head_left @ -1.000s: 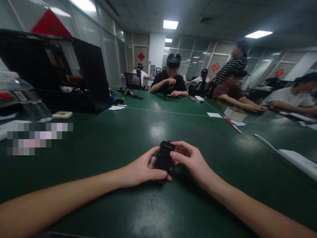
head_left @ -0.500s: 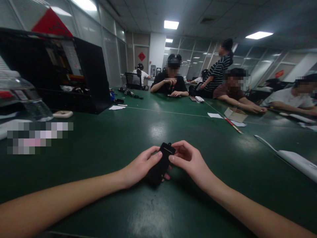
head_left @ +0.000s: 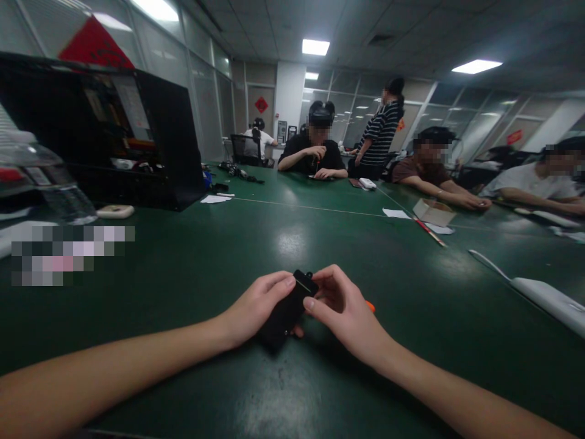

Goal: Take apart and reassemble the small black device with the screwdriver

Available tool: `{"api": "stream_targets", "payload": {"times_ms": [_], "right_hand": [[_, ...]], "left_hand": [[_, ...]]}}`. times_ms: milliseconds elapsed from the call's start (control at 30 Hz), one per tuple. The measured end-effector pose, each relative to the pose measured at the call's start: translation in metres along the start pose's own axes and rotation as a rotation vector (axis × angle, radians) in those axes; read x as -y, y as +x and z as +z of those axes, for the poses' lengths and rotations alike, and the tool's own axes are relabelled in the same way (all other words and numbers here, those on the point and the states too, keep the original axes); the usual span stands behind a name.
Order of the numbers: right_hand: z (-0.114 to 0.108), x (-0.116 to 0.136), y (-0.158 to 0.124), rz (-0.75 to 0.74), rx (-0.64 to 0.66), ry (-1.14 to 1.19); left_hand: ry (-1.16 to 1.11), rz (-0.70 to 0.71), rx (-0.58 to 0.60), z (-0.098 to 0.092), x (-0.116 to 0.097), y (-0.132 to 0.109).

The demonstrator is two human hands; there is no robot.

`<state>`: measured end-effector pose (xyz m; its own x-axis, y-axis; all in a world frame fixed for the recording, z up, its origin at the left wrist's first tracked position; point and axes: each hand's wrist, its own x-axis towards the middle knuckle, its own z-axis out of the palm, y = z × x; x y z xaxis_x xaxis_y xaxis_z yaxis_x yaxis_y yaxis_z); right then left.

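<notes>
Over the near middle of the table is a flat, oblong black case (head_left: 280, 318) with a pale line across its upper end and a small black loop at its top. My left hand (head_left: 260, 305) is closed around its left side, thumb on the face and fingertips showing beyond the lower right edge. At the upper right edge, my right hand (head_left: 345, 308) has its thumb and curled fingers against the case; what its inner fingers touch is hidden. An orange thing (head_left: 370, 306) peeks out behind my right hand, mostly covered, so its kind cannot be told.
The green table (head_left: 183, 262) spreads all round. To the left stand a clear plastic bottle (head_left: 68, 195) and a large black open-fronted box (head_left: 171, 146). A small carton (head_left: 433, 212), a red pencil-like stick (head_left: 429, 233) and a white device (head_left: 548, 299) lie right. Several people sit across the table.
The case and both hands have shifted slightly left and down. A bit of orange now shows behind my right hand. In the background, the standing person in stripes has moved left.
</notes>
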<state>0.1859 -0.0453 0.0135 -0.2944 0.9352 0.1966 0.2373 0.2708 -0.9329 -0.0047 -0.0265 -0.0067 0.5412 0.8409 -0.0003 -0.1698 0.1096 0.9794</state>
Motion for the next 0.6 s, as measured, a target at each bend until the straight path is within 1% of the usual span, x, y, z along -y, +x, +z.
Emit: {"api": "stream_targets", "payload": {"times_ms": [167, 267, 367, 467, 600], "right_hand": [[-0.0012, -0.0025, 0.0007, -0.009, -0.014, -0.041], [-0.0023, -0.0027, 0.002, -0.011, 0.005, -0.039], [-0.0035, -0.0011, 0.0032, -0.028, 0.027, -0.037], [-0.0043, 0.0007, 0.003, -0.045, 0.047, -0.042], [-0.0038, 0.0002, 0.0018, -0.035, 0.073, -0.006]], "left_hand": [[-0.021, 0.006, -0.019, -0.0013, -0.0031, -0.0006], [-0.073, -0.015, -0.035, -0.0023, -0.0038, -0.0001], [-0.084, 0.003, -0.064, -0.0039, -0.0036, 0.0011], [-0.048, 0.016, -0.075, -0.0058, -0.0035, 0.0021], [0.063, 0.038, -0.095, -0.0068, -0.0062, 0.0014]]}}
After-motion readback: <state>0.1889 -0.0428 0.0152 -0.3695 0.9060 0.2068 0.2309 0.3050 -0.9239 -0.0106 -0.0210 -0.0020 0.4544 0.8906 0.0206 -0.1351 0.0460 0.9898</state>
